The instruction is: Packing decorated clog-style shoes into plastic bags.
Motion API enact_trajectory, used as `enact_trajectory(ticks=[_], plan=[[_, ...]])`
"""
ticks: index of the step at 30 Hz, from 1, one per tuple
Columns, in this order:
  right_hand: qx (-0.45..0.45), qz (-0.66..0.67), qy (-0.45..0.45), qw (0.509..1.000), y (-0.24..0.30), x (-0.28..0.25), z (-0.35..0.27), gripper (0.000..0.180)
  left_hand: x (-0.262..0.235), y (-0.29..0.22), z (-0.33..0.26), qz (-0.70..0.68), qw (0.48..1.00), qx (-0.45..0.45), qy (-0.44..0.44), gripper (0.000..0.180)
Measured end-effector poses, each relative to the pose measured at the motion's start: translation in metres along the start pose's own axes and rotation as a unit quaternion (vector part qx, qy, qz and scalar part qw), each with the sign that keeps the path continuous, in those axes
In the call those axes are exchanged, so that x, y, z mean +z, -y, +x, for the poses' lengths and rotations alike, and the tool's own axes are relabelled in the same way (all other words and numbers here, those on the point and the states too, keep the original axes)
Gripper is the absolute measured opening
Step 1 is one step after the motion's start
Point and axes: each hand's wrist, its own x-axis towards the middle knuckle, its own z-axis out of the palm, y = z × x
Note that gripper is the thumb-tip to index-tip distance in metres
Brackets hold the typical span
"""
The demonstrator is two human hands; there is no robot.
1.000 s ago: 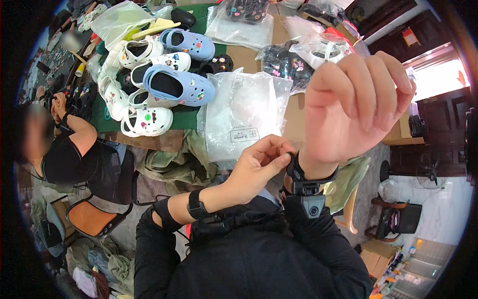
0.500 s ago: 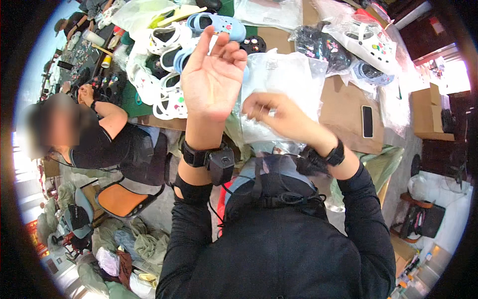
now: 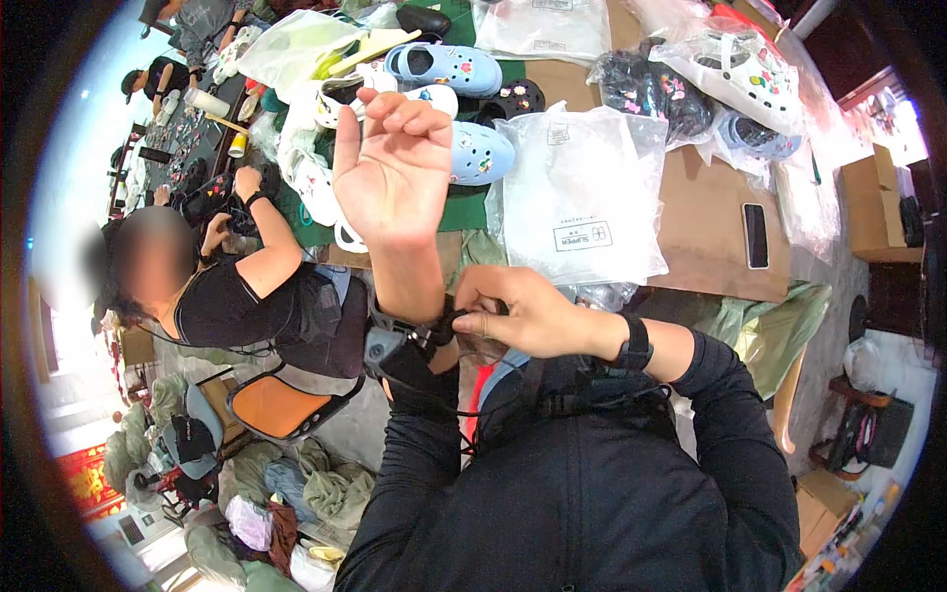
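Around the head view's centre, where the right hand (image 3: 528, 314) pinches a black strap (image 3: 432, 337) on the other wrist, the left hand (image 3: 395, 183) is raised palm-out at eleven o'clock, blue clogs (image 3: 483, 156) lie at twelve, a plastic bag (image 3: 582, 187) between one and two, and a phone (image 3: 756, 237) near three.

On the bench (image 3: 702, 232), clogs (image 3: 481, 155) lie left, a plastic bag (image 3: 577, 187) lies in the middle, and a phone (image 3: 756, 237) lies right of it. Bagged clogs (image 3: 745, 79) lie far right. Near left stands a chair (image 3: 281, 407). The left hand (image 3: 400, 183) is before the clogs; the right hand (image 3: 528, 311) is at the left wrist strap (image 3: 431, 338).
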Motion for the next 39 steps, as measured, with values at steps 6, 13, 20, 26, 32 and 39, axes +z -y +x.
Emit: enact_trajectory(ticks=[6, 13, 20, 26, 32, 39], plan=[[-0.197, -0.07, -0.044, 0.977, -0.005, 0.017, -0.009, 0.019, -0.007, -0.017, 0.002, 0.104, 0.989, 0.101, 0.039, 0.021], [-0.279, -0.091, -0.017, 0.956, 0.002, 0.022, -0.01, 0.024, 0.003, -0.016, 0.001, 0.042, 0.995, 0.085, 0.044, 0.02], [-0.279, -0.093, -0.008, 0.956, 0.006, 0.032, -0.009, 0.02, -0.001, -0.022, -0.003, 0.088, 0.988, 0.119, 0.034, 0.02], [-0.205, -0.086, -0.025, 0.975, 0.008, 0.033, -0.009, 0.02, 0.001, -0.034, -0.007, 0.215, 0.942, 0.252, 0.045, 0.019], [-0.016, 0.104, -0.018, 0.994, 0.003, 0.03, 0.001, 0.012, 0.028, -0.035, -0.012, -0.02, 0.99, 0.132, 0.04, 0.015], [0.052, 0.183, 0.001, 0.982, 0.001, 0.03, 0.012, 0.007, 0.035, -0.031, -0.011, -0.096, 0.989, 0.092, 0.058, 0.01]])
